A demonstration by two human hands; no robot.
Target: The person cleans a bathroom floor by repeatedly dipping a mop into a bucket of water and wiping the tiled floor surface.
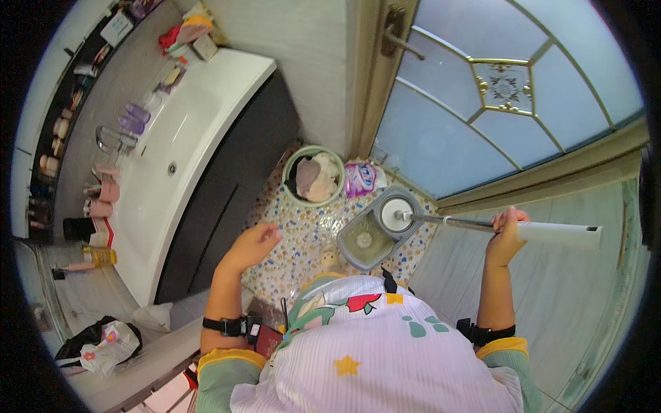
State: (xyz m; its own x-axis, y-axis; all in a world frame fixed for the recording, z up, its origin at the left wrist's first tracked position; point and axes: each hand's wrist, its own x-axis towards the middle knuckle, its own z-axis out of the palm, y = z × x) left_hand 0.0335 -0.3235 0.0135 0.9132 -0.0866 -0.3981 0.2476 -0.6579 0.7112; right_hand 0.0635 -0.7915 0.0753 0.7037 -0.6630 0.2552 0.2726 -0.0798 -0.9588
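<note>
My right hand [505,238] grips the pole of a mop [467,223], just below its white plastic handle [563,234]. At the pole's other end, the mop's round white head [395,215] sits inside the round compartment of a grey mop bucket [352,257]. Murky water [364,240] fills the bucket's larger compartment. Nothing is in my left hand [254,247], which hangs over the floor between the vanity and the bucket with its fingers loosely bent.
A green basin of clothes [316,178] and a purple detergent bag [360,179] stand beyond the bucket. Along the left runs a white washbasin [199,118] with a dark cabinet [240,160]. A frosted-glass door [439,118] rises ahead on the right. The pebble-patterned floor [289,248] has shiny patches.
</note>
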